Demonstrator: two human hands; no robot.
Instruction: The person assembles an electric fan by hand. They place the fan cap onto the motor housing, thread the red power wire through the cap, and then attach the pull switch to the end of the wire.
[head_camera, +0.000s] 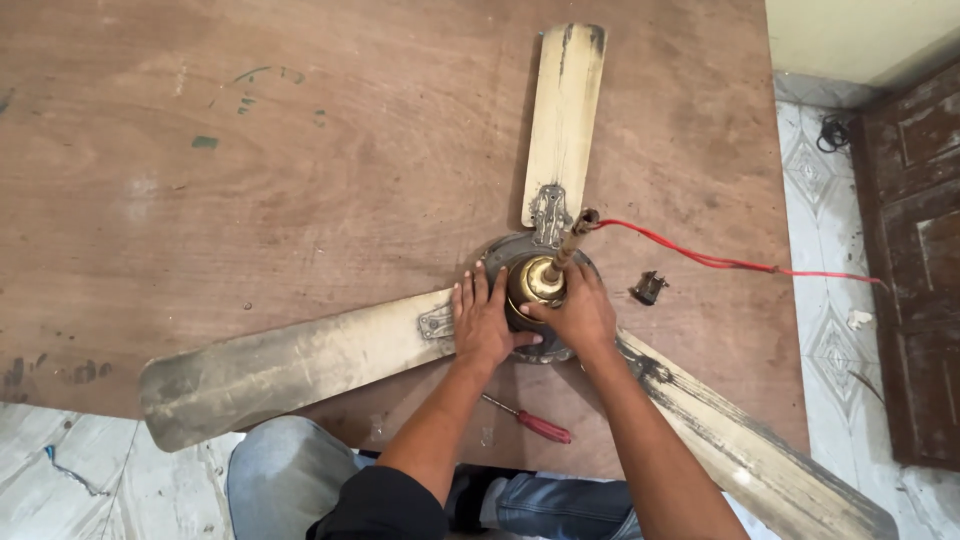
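Looking down through the head camera, we see a dirty cream ceiling fan (540, 290) lying on a brown wooden board (300, 150), with its three blades spread out: one points away from us, one runs to the lower left and one to the lower right, past the board's edge.

Our left hand (483, 322) lies flat, fingers spread, on the motor housing where the lower-left blade bracket meets it; it grips nothing and appears to steady the fan. Our right hand (578, 312) curls around the brass-coloured cap (540, 281) at the hub, thumb and fingers closed on its rim. The down rod (570, 245) rises tilted from this cap, and a red wire (720, 260) runs from its top to the right, off the board.

A red-handled screwdriver (530, 421) lies on the board near our left forearm, untouched. A small dark part (649, 288) lies just right of the hub, apart from the fan.

We judge the work to be at an early stage: all three blades are mounted on their brackets, the rod is in place and the cap is seated. We cannot tell whether any screws are loosened.
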